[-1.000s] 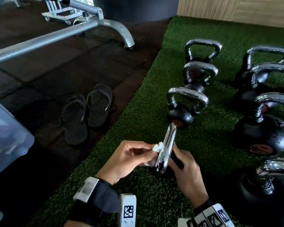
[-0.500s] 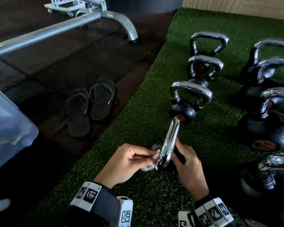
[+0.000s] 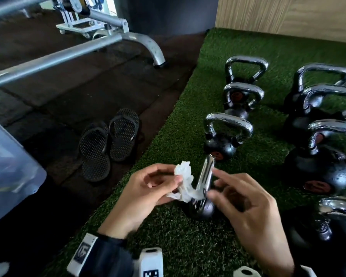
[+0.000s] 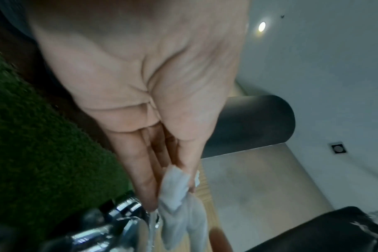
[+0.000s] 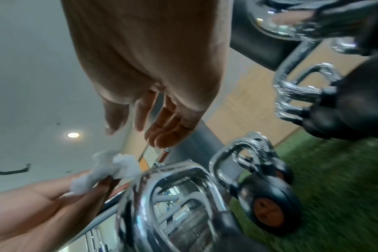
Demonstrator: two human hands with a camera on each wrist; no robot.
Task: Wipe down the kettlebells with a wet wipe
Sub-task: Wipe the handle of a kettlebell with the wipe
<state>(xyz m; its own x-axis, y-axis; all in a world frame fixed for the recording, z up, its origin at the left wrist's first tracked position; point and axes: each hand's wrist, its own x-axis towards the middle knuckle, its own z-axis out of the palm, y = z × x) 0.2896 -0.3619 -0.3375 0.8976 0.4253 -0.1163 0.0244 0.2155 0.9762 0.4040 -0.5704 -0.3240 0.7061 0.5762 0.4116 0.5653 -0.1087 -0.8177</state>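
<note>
Standing upright, kettlebell (image 3: pixel 203 188) handle edge-on; left grip (image 3: pixel 148 188) pinches wipe (image 3: pixel 185 182), right grip (image 3: pixel 246 204) released

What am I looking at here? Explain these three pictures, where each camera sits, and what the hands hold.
No machine: a person with bare hands wears three cameras. The wide picture comes from the head, looking down; the other two come from each wrist, looking along the fingers.

On the green artificial turf stand black kettlebells with shiny chrome handles. Beside the turf, on the dark floor, lies a pair of black flip-flops, with a grey metal gym frame beyond.

The left hand pinches a crumpled white wet wipe, which touches the nearest small kettlebell's chrome handle. The left wrist picture shows that wipe at the fingertips. The right hand holds nothing; its fingers are spread loosely beside the handle, as the right wrist view confirms.
</note>
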